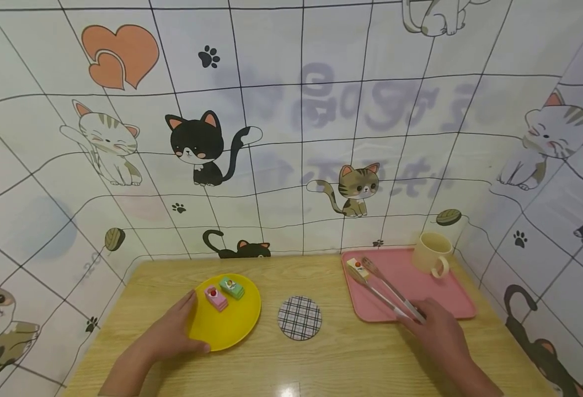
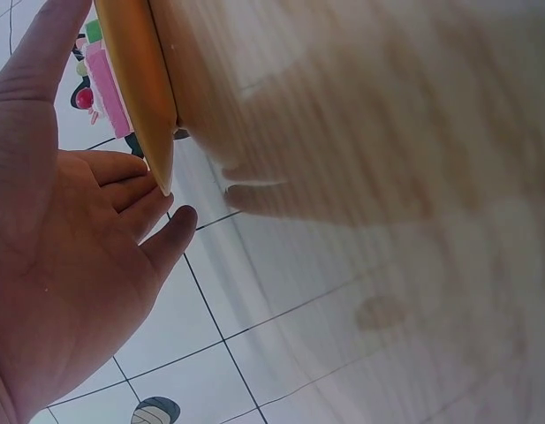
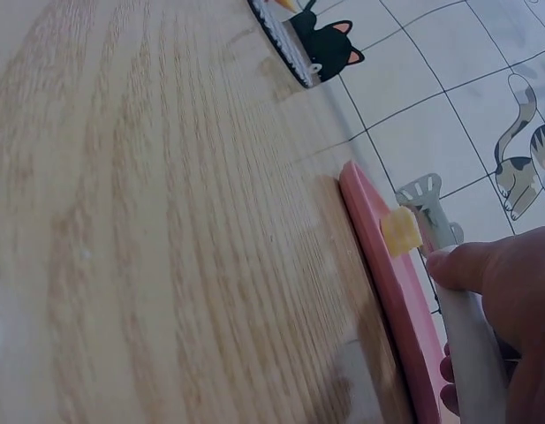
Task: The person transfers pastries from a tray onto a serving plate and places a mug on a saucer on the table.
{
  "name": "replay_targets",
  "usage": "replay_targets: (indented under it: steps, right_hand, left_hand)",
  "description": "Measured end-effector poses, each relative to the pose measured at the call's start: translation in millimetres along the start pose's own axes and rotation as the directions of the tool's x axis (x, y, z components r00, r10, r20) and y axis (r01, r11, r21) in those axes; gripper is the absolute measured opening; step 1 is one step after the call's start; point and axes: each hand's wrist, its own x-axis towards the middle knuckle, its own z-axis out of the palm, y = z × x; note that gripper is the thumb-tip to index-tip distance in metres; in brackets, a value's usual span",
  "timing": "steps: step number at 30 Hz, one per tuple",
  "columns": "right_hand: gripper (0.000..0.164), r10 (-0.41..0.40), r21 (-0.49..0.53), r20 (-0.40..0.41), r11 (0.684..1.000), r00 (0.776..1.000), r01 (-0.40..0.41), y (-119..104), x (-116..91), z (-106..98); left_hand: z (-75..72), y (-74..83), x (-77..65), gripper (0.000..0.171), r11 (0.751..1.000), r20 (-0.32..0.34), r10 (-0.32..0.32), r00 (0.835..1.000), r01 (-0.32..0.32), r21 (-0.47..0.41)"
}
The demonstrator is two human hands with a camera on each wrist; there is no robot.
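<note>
My left hand rests at the left rim of a yellow plate, its fingers and thumb spread along the edge. In the left wrist view those fingers are nearly straight against the rim. A pink toy cake slice and a green toy cake slice lie on the plate. With my right hand I grip tongs, whose tips are parted around a pale yellow toy cake slice. That slice is at the far left corner of a pink tray; whether the tips touch it, I cannot tell.
Between plate and tray lies a round checked coaster on the wooden table. A cream mug stands at the tray's far right corner. Behind and beside the table rise walls covered with a cat-patterned grid.
</note>
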Motion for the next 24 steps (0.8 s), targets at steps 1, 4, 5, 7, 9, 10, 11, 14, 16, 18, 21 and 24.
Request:
replay_targets:
  steps: [1,4,5,7,9,10,11,14,16,18,21,24]
  right_hand:
    - [0.045,0.001,0.000,0.002,1.000,1.000,-0.001,0.6,-0.3,0.2]
    - [0.043,0.001,-0.005,0.001,1.000,1.000,-0.001,1.4,-1.7,0.6]
    - [0.043,0.001,-0.012,-0.002,1.000,1.000,-0.001,1.5,-2.0,0.8]
    - [0.043,0.002,-0.022,-0.005,1.000,1.000,-0.002,1.8,-2.1,0.9]
    - [0.044,0.005,-0.033,-0.004,0.999,1.000,-0.005,2.3,-2.0,1.3]
    - [0.044,0.005,-0.038,-0.003,0.999,1.000,-0.005,2.4,-2.0,1.3]
    - [0.044,0.009,-0.040,-0.001,0.999,1.000,-0.009,2.4,-2.0,1.4]
    - [0.044,0.013,-0.040,0.009,0.999,1.000,-0.013,3.1,-2.3,1.9]
    - [0.044,0.014,-0.032,0.018,0.999,1.000,-0.014,3.6,-2.5,2.2]
    - [0.043,0.016,-0.025,0.027,1.000,1.000,-0.015,3.7,-2.6,2.5]
    - [0.042,0.015,-0.018,0.041,1.000,0.999,-0.014,4.3,-2.3,2.8]
    - [0.040,0.021,-0.018,0.053,1.000,0.998,-0.020,4.4,-2.3,3.1]
  left_hand:
    - [-0.3,0.3,0.0,0.142,1.000,0.000,-0.001,1.000,0.001,0.001]
    - [-0.6,0.3,0.4,0.142,1.000,0.003,-0.005,1.000,0.005,0.000]
    - [-0.5,0.1,0.7,0.142,1.000,0.004,-0.006,1.000,0.006,-0.002]
    - [-0.1,-0.5,1.1,0.142,1.000,0.007,-0.009,1.000,0.009,-0.003]
    - [0.2,-0.9,1.4,0.142,1.000,0.007,-0.012,1.000,0.012,-0.009]
    - [0.2,-1.1,1.8,0.142,1.000,0.006,-0.011,1.000,0.011,-0.010]
    - [0.3,-1.2,1.8,0.142,1.000,0.006,-0.010,1.000,0.010,-0.011]
    - [0.6,-1.5,2.1,0.142,1.000,0.005,-0.010,1.000,0.010,-0.014]
    - [1.0,-1.9,2.3,0.143,1.000,0.004,-0.008,1.000,0.008,-0.010]
    - [1.3,-2.2,2.6,0.143,1.000,0.004,-0.010,1.000,0.010,-0.011]
    - [1.6,-2.3,2.8,0.143,1.000,0.002,-0.009,1.000,0.009,-0.010]
    - [1.2,-1.6,2.2,0.143,1.000,0.003,-0.010,1.000,0.010,-0.012]
